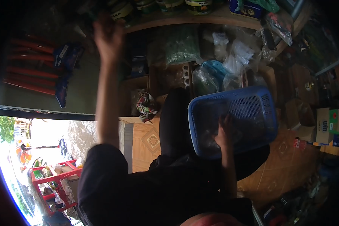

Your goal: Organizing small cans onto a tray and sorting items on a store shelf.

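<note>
My left arm reaches up to the shelf, and my left hand (109,35) is blurred beside the row of tins (198,6). Its fingertips fade into shadow, so what they touch is hidden. A blue plastic basket (190,121) with slotted sides rests tilted over my lap. Inside it lies my right hand (225,131), fingers pointing towards the far side. Something clear and shiny, perhaps plastic film, shows dimly by that hand; I cannot tell whether the fingers grip it.
Under the wooden shelf edge (186,22) lie a green plastic-wrapped pack (183,46), clear bags (238,53) and a cardboard box (135,82). Orange-handled tools (31,72) hang at left. Cartons (324,124) stand at right on the tiled floor (274,161). A red metal rack (55,178) stands outside.
</note>
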